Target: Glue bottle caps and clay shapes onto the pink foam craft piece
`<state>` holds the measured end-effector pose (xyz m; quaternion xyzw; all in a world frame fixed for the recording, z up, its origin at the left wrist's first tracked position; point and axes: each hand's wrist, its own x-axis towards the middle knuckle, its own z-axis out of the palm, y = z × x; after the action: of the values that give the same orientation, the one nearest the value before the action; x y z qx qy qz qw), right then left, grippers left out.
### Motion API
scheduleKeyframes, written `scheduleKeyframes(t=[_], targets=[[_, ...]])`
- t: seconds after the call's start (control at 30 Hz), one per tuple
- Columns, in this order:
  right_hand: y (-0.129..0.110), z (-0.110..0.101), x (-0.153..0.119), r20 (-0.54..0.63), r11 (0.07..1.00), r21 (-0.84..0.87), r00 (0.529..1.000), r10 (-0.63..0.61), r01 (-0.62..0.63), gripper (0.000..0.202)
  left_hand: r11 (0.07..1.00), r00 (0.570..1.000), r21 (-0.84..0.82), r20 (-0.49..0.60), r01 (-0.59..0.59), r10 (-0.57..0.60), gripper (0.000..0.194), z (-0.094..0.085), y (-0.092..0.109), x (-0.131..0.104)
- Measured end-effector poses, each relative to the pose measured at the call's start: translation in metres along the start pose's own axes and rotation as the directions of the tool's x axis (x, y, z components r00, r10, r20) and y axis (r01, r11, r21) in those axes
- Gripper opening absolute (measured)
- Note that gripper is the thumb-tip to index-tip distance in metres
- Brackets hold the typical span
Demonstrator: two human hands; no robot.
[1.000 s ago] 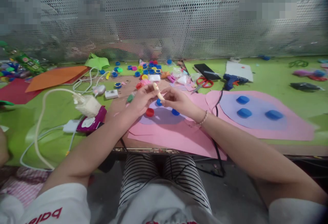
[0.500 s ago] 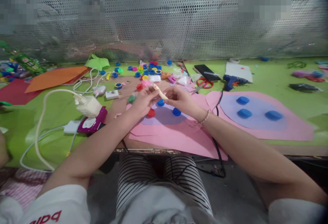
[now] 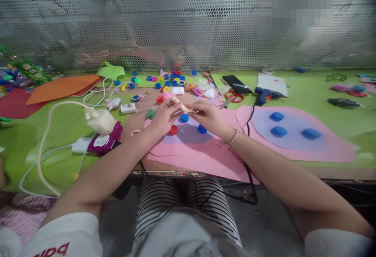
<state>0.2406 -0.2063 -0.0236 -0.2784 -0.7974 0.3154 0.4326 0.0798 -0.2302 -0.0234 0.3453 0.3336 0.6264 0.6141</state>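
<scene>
Between my two hands is a slender cream-coloured stick-like piece (image 3: 185, 108); its exact kind I cannot make out. The fingers of my left hand (image 3: 165, 115) pinch its far-left end. At its near-right end, the fingertips of my right hand (image 3: 209, 116) are closed on it. Below the hands lies a pale purple paper shape (image 3: 188, 134) on pink paper (image 3: 194, 159). On the purple shape sit a red bottle cap (image 3: 172, 130), a blue cap (image 3: 184, 118) and another blue cap (image 3: 202, 129).
To the right, a second pink-and-purple paper piece (image 3: 337, 147) bears three blue caps. Behind are red-handled scissors (image 3: 234, 96), a blue glue gun (image 3: 266, 95), a black phone (image 3: 236, 84) and several loose caps (image 3: 167, 82). A purple power strip (image 3: 107, 141) with cables is at left.
The cream piece has tilted a little flatter between my fingers, and my right fingers have shifted slightly along its near end. The view has moved slightly; the papers and caps lie as before.
</scene>
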Motion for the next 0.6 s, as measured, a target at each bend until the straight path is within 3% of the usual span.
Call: scheduleKeyframes(t=[0.37, 0.6], targets=[[0.0016, -0.0029, 0.0013, 0.014, 0.998, 0.064, 1.0, 0.023, -0.024, 0.028, 1.0, 1.0, 0.013, -0.027, -0.013, 0.014, 0.02, 0.0013, -0.0006, -0.0001], [-0.0016, -0.0046, 0.0027, 0.016, 0.987, 0.106, 0.993, 0.116, -0.117, 0.023, 1.0, 0.999, 0.006, -0.024, -0.03, 0.03, 0.018, 0.0026, 0.0007, -0.0002]])
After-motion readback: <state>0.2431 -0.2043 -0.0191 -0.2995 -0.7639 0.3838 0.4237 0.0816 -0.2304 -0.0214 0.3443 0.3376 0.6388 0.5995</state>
